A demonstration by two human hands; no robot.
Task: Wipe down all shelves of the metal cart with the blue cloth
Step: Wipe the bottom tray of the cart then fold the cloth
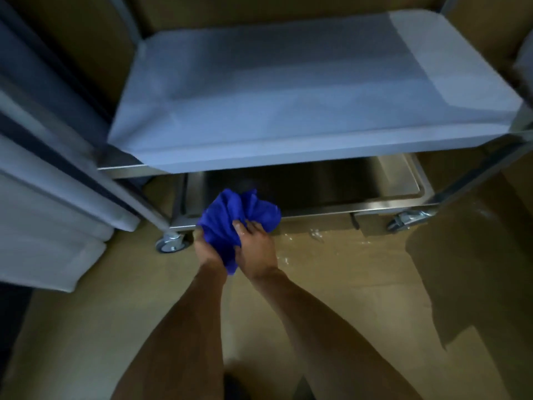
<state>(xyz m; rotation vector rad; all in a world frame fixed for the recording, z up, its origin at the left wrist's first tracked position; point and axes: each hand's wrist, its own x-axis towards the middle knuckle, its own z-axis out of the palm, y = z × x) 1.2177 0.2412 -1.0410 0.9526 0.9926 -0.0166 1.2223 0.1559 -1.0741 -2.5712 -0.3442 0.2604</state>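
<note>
Both hands clutch the bunched blue cloth (240,223) just in front of the metal cart's (317,207) bottom shelf: the left hand (208,251) grips its lower left folds, the right hand (255,249) curls fingers into its middle. The cloth looks soft and crumpled. A pale sheet (302,96) covers the shelf above. Steel frame and caster wheel (170,244) stand on brown cardboard flooring (360,298).

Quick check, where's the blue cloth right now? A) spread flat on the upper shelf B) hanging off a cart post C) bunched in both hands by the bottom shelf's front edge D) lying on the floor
C: the blue cloth is bunched between the left hand and right hand, in front of the bottom shelf.
</note>
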